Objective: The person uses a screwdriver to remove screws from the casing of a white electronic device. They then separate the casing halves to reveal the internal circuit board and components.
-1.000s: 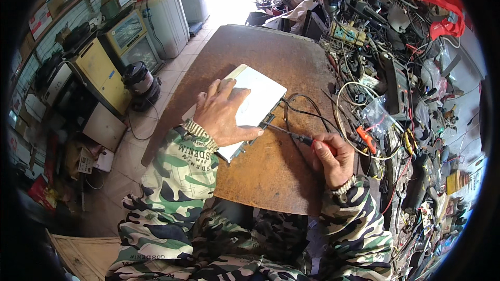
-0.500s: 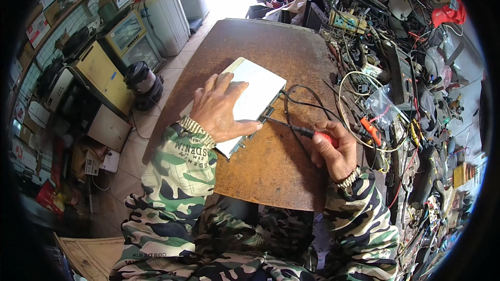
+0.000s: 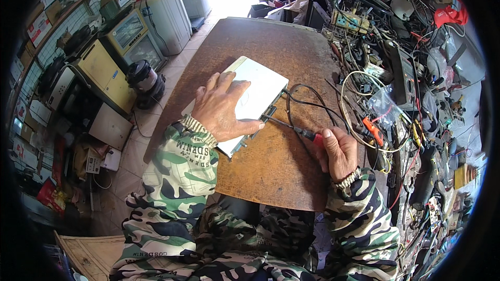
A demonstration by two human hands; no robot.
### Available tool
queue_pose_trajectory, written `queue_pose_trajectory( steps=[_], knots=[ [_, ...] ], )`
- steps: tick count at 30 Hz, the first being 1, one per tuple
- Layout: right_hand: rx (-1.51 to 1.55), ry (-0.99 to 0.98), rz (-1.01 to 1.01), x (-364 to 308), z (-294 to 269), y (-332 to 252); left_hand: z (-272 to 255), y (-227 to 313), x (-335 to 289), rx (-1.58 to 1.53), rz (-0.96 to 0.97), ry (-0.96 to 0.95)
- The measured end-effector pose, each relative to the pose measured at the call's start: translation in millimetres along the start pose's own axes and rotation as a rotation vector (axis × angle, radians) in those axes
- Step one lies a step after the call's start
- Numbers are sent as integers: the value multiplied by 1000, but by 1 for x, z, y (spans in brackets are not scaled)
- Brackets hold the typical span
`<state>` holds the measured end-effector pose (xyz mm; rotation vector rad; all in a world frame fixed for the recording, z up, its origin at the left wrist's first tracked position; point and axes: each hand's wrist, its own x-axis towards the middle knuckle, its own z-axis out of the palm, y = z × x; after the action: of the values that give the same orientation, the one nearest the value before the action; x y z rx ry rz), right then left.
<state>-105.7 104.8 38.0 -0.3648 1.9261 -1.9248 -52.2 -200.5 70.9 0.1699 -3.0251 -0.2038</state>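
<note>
A flat, white, box-shaped device (image 3: 263, 80) lies tilted across the brown wooden table. My left hand (image 3: 221, 106) presses down on its top, fingers spread and thumb at the near right edge. Along that edge are dark connectors (image 3: 269, 111), and a black cord (image 3: 312, 91) runs from the device's right corner. My right hand (image 3: 338, 151) is closed round the red handle of a screwdriver (image 3: 291, 126). The shaft's tip meets the device's edge close to my left thumb; exactly what it touches is too small to tell.
Tangled cables, plugs and parts (image 3: 396, 62) are heaped along the table's right side, with an orange-handled tool (image 3: 372, 131) among them. The table (image 3: 265, 177) has bare wood before me. On the left floor stand a dark round appliance (image 3: 143, 80), a yellow cabinet (image 3: 107, 75) and white machines (image 3: 166, 18).
My right fingers have shifted their grip on the screwdriver handle, with the thumb now higher. The tip stays at the device's edge, and my left hand keeps its place.
</note>
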Motion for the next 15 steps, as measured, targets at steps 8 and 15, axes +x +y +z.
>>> queue_pose_trajectory(
  steps=[8, 15],
  knots=[
    [112, 56, -189, 4, 11, 5, 2, -2, 0, -12, 2, -5],
    [13, 25, -447, 13, 1, 23, 4, 2, -1, -138, 229, 193]
  ],
)
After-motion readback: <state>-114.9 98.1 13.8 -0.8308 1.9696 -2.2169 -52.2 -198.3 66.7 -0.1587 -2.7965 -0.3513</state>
